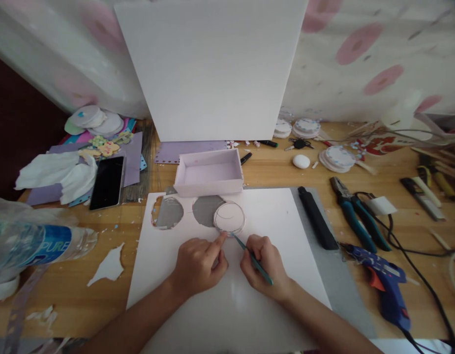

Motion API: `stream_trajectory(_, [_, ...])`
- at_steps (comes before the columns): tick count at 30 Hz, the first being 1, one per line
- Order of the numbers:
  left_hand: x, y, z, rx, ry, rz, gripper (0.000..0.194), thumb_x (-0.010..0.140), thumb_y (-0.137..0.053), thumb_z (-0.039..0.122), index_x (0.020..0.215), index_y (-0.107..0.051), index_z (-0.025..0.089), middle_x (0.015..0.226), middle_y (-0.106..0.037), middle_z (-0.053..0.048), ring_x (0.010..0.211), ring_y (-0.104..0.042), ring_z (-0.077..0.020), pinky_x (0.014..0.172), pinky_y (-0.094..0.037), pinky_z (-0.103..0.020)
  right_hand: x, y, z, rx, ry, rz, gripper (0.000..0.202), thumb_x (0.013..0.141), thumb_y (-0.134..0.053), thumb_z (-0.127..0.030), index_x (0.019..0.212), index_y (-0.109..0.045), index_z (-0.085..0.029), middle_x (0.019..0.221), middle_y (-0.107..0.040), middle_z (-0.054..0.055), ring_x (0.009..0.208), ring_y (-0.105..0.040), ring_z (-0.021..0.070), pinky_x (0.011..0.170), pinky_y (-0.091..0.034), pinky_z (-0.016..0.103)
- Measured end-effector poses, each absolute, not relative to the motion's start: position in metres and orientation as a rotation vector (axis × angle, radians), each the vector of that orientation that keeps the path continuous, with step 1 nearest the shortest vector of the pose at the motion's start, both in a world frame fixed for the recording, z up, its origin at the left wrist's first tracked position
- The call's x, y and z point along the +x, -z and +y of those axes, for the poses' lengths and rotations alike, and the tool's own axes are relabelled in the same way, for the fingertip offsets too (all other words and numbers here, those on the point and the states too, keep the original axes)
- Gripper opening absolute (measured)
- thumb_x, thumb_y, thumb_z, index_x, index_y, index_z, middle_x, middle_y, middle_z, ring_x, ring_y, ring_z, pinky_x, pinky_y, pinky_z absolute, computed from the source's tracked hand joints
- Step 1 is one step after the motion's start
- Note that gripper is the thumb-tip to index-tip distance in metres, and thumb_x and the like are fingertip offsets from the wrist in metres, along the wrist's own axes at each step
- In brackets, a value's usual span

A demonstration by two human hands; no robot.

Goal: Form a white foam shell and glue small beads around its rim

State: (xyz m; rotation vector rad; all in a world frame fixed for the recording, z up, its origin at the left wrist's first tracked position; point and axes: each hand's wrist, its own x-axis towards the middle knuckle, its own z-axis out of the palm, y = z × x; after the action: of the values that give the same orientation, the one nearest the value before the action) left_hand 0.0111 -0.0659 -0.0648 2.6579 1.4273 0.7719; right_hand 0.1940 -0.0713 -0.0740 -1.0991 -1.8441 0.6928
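Note:
A white sheet (208, 235) with two cut-out round openings lies in front of me, grey showing through them. Beside the openings a pale pink disc (229, 217) has a drawn circle around it. My left hand (199, 263) presses its stretched index fingertip at the disc's lower edge, thumb apart, other fingers curled. In my right hand (266, 265) is a slim teal pen-shaped tool (262, 269), its tip touching the lower rim of the circle. Whether that tip is a blade or a point is too small to tell.
Behind the sheet stand a pink open box (208, 187) and a large white board (216, 69). To the right lie a black marker-like stick (318, 219), pliers (354, 216) and a blue glue gun (387, 285) with its cable. A phone (107, 183) and water bottle (46, 243) are left.

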Motion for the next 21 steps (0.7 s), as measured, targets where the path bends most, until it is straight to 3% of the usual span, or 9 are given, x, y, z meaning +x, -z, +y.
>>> stream_trajectory(14, [0.0100,0.0647,-0.0666,2.655,-0.740,1.427,0.037,0.077,-0.051,0.016,0.111,-0.064,0.013,0.050,-0.055,0.002,0.044,-0.051,-0.0150,0.048,-0.036,-0.029,0.1916,0.0686,-0.0717,-0.993,-0.140,-2.265,0.024,0.074,-0.045,-0.003,0.074,-0.032,-0.023,0.060,-0.040,-0.003,0.055,-0.034,0.0150,0.050,-0.024,0.029])
stream_trajectory(21, [0.0092,0.0654,-0.0664,2.648,-0.729,1.436,0.037,0.077,-0.050,0.016,0.112,-0.064,0.013,0.050,-0.056,0.002,0.045,-0.053,-0.0155,0.048,-0.037,-0.029,0.1922,0.0686,-0.0731,-1.018,-0.161,-2.245,0.022,0.073,-0.044,-0.004,0.074,-0.033,-0.023,0.059,-0.040,-0.003,0.055,-0.035,0.0152,0.051,-0.025,0.028])
